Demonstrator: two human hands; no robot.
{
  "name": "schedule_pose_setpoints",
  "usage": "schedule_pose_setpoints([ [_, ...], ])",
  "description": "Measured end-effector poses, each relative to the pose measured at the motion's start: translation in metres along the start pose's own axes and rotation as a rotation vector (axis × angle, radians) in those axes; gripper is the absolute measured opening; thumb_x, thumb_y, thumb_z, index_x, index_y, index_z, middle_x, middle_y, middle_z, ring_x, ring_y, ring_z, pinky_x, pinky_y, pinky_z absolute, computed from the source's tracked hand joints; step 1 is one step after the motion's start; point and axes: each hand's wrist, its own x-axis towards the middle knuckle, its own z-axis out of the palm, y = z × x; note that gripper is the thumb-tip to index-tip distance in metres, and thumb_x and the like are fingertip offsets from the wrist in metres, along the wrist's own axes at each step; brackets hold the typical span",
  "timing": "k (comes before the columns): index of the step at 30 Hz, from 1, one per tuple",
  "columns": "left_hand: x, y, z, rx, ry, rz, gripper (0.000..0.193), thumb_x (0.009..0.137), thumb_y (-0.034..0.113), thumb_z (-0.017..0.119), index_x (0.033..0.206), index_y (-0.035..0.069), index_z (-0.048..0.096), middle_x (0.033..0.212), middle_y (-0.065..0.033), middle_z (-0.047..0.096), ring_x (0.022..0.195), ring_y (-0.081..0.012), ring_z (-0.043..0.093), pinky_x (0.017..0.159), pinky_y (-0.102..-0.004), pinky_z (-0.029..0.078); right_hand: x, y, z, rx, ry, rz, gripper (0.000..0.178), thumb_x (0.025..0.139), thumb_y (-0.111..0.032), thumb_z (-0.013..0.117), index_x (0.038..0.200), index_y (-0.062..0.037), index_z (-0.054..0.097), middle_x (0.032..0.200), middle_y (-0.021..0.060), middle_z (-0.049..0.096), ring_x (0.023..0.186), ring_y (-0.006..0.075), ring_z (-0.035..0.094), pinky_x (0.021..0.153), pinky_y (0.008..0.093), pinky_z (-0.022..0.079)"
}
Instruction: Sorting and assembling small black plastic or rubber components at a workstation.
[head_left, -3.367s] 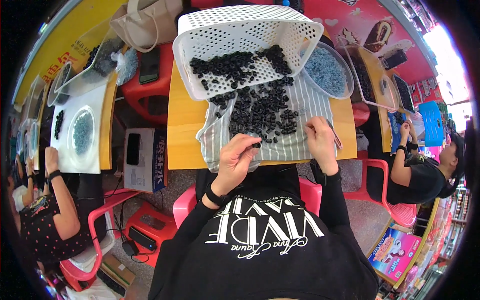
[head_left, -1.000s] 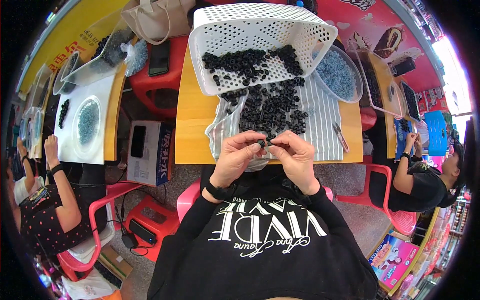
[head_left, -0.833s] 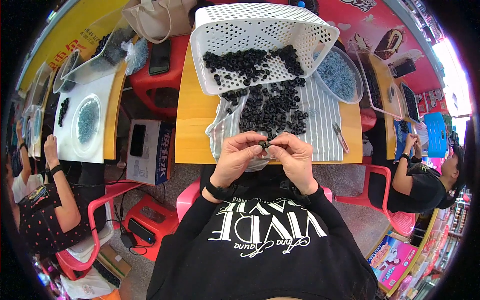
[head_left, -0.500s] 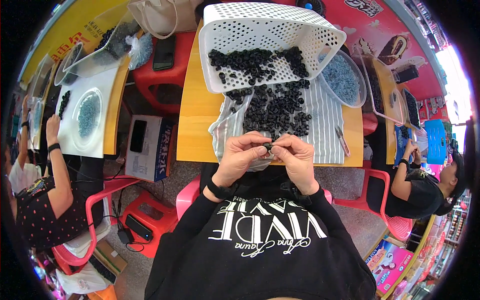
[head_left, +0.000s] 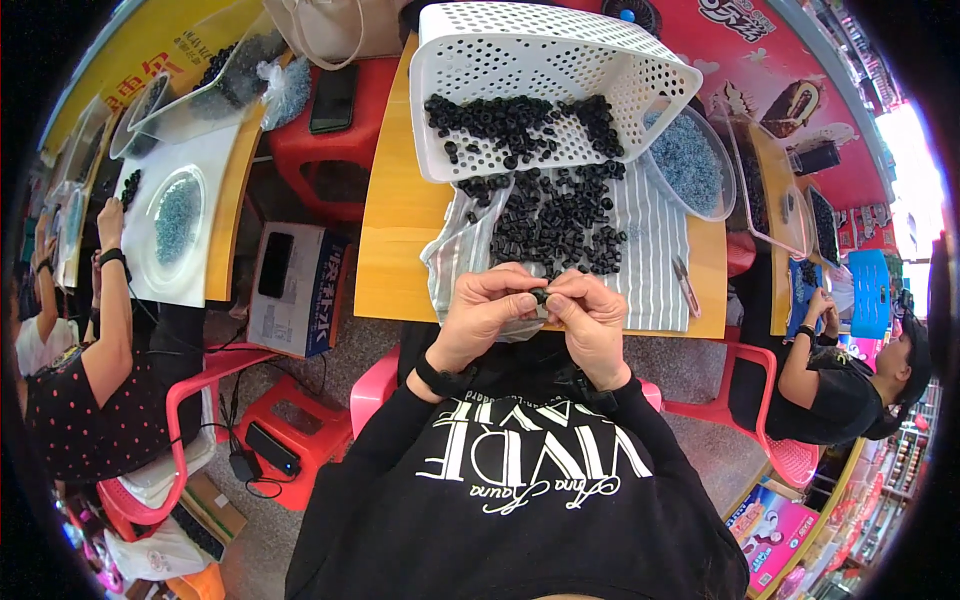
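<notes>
My left hand (head_left: 488, 308) and my right hand (head_left: 590, 312) meet at the near edge of the table, thumbs and fingertips pinched together. Between them sits a small black cylindrical part (head_left: 541, 296), gripped from both sides and partly hidden by the fingers. Just beyond lies a loose heap of similar small black parts (head_left: 555, 222) on a grey-and-white striped cloth (head_left: 655, 270). A white perforated plastic basket (head_left: 560, 60), tipped toward me, holds more of them behind the heap.
Right of the basket stands a clear round tub (head_left: 690, 165) of small pale-blue pieces. Small scissors or snips (head_left: 686, 287) lie at the cloth's right side. Co-workers sit at tables on both sides. A red stool (head_left: 335, 140) with a phone stands left of my table (head_left: 390, 250).
My hands keep their pinch on the black part with hardly any shift. The view has turned slightly. At the left, a co-worker's arm has moved up toward the black parts on the white sheet.
</notes>
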Motion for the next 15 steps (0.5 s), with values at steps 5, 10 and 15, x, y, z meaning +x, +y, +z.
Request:
schedule_pose_setpoints([
  [5, -0.0011, -0.0017, -0.0004, -0.036, 0.0, -0.003, 0.022, 0.088, -0.003, 0.063, 0.109, -0.005, 0.068, 0.1, -0.0105, 0.062, 0.083, -0.0158, 0.064, 0.074, -0.0251, 0.054, -0.0016, 0.0078, -0.0004, 0.061, -0.015, -0.033, 0.003, 0.088, 0.004, 0.065, 0.087, 0.0014, 0.066, 0.082, 0.0048, 0.061, 0.069, 0.0072, 0.056, 0.058, 0.0199, 0.045],
  [10, -0.0021, -0.0015, 0.0007, -0.032, 0.014, -0.009, 0.021, 0.088, -0.003, 0.063, 0.108, -0.005, 0.068, 0.099, -0.0105, 0.062, 0.082, -0.0157, 0.065, 0.073, -0.0245, 0.055, -0.0032, 0.0119, -0.0019, 0.007, -0.023, -0.082, 0.004, 0.087, 0.005, 0.065, 0.087, 0.0012, 0.066, 0.085, 0.0056, 0.061, 0.07, 0.0079, 0.056, 0.058, 0.0199, 0.046],
  [15, -0.0034, 0.003, 0.0034, -0.013, 0.023, -0.044, 0.019, 0.09, -0.002, 0.062, 0.107, -0.004, 0.069, 0.095, -0.0063, 0.063, 0.075, -0.0096, 0.063, 0.068, -0.0201, 0.052, -0.0011, 0.0038, -0.0002, -0.193, -0.045, -0.194, 0.005, 0.084, 0.006, 0.067, 0.086, 0.0023, 0.064, 0.081, 0.0064, 0.062, 0.068, 0.0104, 0.058, 0.059, 0.0217, 0.048],
])
